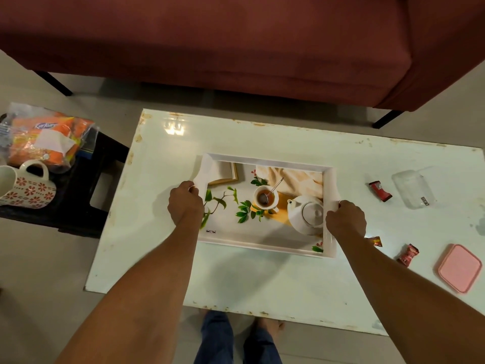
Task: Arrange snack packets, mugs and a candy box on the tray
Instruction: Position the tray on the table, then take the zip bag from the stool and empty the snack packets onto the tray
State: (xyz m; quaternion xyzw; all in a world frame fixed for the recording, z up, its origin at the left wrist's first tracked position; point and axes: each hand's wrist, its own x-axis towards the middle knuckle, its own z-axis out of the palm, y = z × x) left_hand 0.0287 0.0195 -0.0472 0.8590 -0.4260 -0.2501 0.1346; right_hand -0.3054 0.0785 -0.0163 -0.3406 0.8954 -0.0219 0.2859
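Note:
A white tray (265,160) with a printed teapot-and-leaves picture lies on the white table (262,279), nothing on it. My left hand (185,202) grips its left handle and my right hand (345,219) grips its right handle. Orange snack packets in a clear bag (43,137) and a floral mug (29,189) sit on a black stool (105,158) to the left. A clear candy box (413,189) lies at the table's right, its pink lid (459,267) nearer me. Red wrapped candies (380,191) (408,254) (376,242) are scattered between tray and box.
A dark red sofa (236,40) runs along the far side behind the table, its black legs on the floor. A second white mug (6,179) shows at the left edge. My feet and jeans (237,337) are below the table's near edge.

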